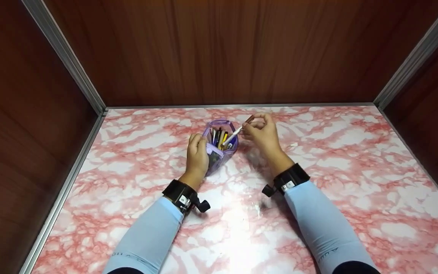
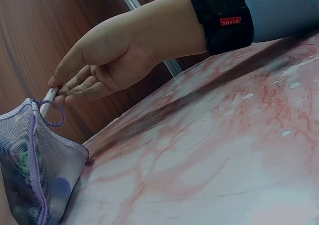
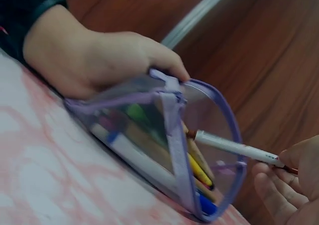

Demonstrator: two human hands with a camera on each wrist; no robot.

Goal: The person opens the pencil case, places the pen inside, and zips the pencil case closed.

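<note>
A purple mesh pencil case, its mouth open and tilted up, holds several pens and pencils. My left hand grips the case by its left side; in the right wrist view the thumb lies along the zipped rim and the other fingers are hidden. Between thumb and fingertips, my right hand pinches a white pen with brown ends. The pen slants down, its far end within the case's mouth. A yellow pencil with a dark end and a blue cap show through that mouth.
The case is over a table with a red-and-white marbled top. Brown wood-grain panels enclose it at the back and sides, with metal strips along the corners. Both wrists wear black straps with small cameras.
</note>
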